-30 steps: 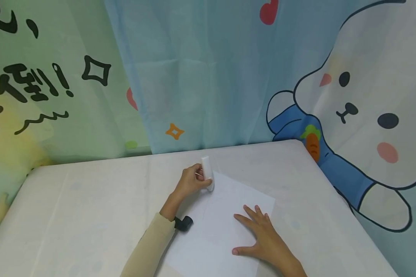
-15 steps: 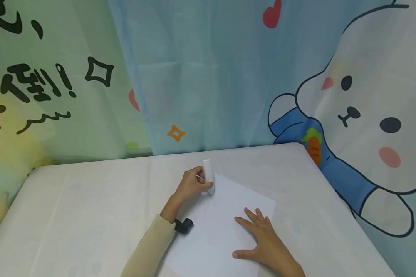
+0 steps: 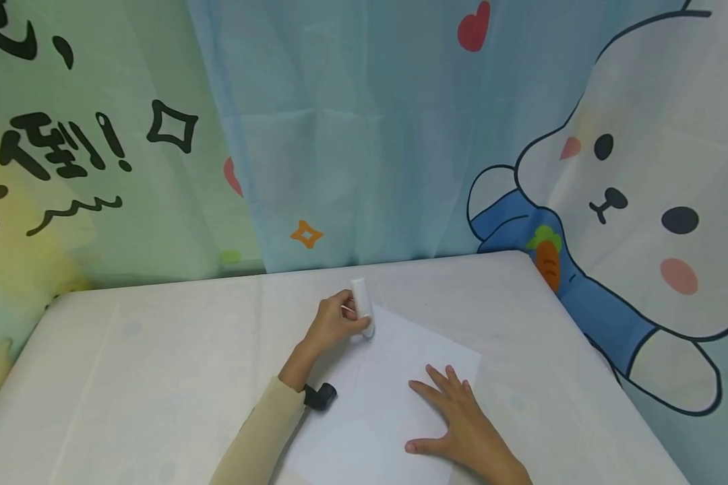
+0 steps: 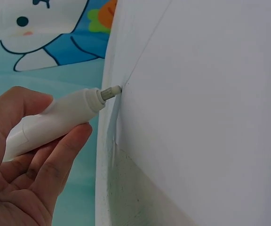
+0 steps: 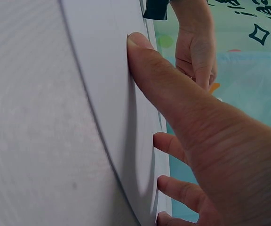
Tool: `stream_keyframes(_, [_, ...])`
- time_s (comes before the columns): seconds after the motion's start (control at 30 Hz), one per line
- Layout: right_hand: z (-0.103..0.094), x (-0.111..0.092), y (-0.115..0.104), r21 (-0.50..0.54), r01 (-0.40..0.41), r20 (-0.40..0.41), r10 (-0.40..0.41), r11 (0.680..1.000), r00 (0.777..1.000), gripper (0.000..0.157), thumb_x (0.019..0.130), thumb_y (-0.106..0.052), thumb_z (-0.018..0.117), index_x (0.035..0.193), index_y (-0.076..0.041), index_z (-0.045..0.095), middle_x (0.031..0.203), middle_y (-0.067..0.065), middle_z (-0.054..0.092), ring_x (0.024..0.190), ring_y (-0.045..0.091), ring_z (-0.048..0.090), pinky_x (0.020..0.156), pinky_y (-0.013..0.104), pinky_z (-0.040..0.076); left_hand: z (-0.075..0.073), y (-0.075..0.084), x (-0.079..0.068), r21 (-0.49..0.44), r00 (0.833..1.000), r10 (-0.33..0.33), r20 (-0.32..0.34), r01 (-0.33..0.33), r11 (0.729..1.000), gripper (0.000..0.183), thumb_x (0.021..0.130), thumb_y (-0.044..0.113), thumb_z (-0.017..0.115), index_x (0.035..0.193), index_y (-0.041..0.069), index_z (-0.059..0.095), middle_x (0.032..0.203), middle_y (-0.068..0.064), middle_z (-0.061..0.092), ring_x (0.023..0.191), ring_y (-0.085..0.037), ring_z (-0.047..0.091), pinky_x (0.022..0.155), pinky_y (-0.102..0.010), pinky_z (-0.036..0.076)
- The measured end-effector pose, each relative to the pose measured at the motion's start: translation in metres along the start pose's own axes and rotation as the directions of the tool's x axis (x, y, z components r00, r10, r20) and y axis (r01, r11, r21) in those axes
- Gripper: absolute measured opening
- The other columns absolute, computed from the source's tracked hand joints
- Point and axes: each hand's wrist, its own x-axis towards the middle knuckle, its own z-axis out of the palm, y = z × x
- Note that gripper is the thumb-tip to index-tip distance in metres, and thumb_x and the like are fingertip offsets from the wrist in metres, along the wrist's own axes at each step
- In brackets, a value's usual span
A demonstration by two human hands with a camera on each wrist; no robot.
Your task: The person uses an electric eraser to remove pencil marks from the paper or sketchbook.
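Observation:
A white electric eraser is gripped by my left hand, held between the thumb and curled fingers. In the left wrist view, the eraser's metal-sleeved tip meets the white paper close to its edge. The sheet of paper lies flat at an angle on the table. My right hand rests on the right part of the sheet with its fingers spread. In the right wrist view, the thumb and fingertips touch the paper, and nothing is held.
A white cloth covers the table, whose back edge runs just behind the eraser. Behind it hangs a printed curtain with a cartoon rabbit. A black wrist camera sits on my left wrist, above the paper.

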Motion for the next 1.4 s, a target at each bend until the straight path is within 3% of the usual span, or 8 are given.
stream_keyframes(0.63, [-0.0007,0.0005,-0.0004,-0.021,0.001,-0.005,-0.002,1.0,1.0,0.093,0.064,-0.062,0.079,0.139,-0.013,0.053,0.153,0.021,0.034,0.142,0.051,0.015,0.111,0.066,0.01,-0.0015,-0.0011,-0.0002,0.034,1.0,0.012,0.026,-0.013,0.999,0.031,0.081,0.005,0.073,0.105,-0.01,0.06,0.09,-0.016,0.065,0.079,-0.022,0.066,0.066,-0.024,0.053])
stream_keyframes(1.4, [0.0002,-0.001,-0.0006,-0.007,0.011,-0.026,-0.012,1.0,1.0,0.092,0.063,-0.06,0.081,0.138,-0.013,0.055,0.152,0.022,0.036,0.142,0.052,0.016,0.111,0.067,0.011,-0.0039,-0.0018,-0.0002,0.053,0.998,0.02,0.059,-0.023,0.998,0.027,0.08,0.005,0.074,0.099,-0.008,0.06,0.08,-0.009,0.062,0.07,-0.009,0.056,0.059,-0.017,0.045])
